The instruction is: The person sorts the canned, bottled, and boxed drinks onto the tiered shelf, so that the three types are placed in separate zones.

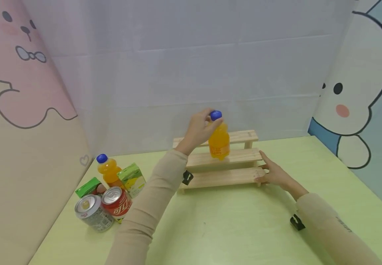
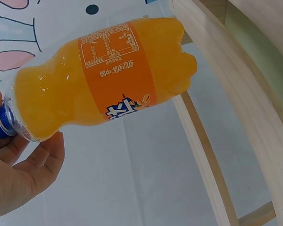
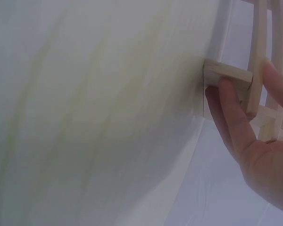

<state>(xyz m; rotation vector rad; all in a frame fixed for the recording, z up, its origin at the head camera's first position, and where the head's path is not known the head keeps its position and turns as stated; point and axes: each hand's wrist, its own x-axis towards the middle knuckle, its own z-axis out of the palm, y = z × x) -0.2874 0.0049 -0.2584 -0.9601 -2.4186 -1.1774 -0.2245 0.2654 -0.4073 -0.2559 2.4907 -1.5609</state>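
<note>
We saw the left hand (image 1: pixel 199 129) pinching the bottle (image 1: pixel 219 141) of orange drink by its cap and neck, near the centre of the head view. It was nearly upright, its base in front of the middle shelf (image 1: pixel 240 156) of the wooden rack (image 1: pixel 224 177); we could not tell whether they touched. Right of centre, the right hand (image 1: pixel 275 175) gripped the rack's end, thumb and fingers on opposite sides of the wood.

We judged that careful handling meant keeping the bottle plumb, pinching its neck firmly since the weight hung below, and bracing the rack without pushing it sideways.

We counted one rack with three shelves and two bottles: the held one and a second bottle (image 1: pixel 109 171) at lower left. Beside that stood two cans, a silver can (image 1: pixel 96 216) and a red can (image 1: pixel 119 204), and at least one green-and-yellow carton (image 1: pixel 132 181); a green-topped box (image 1: pixel 87 187) was partly hidden.
</note>
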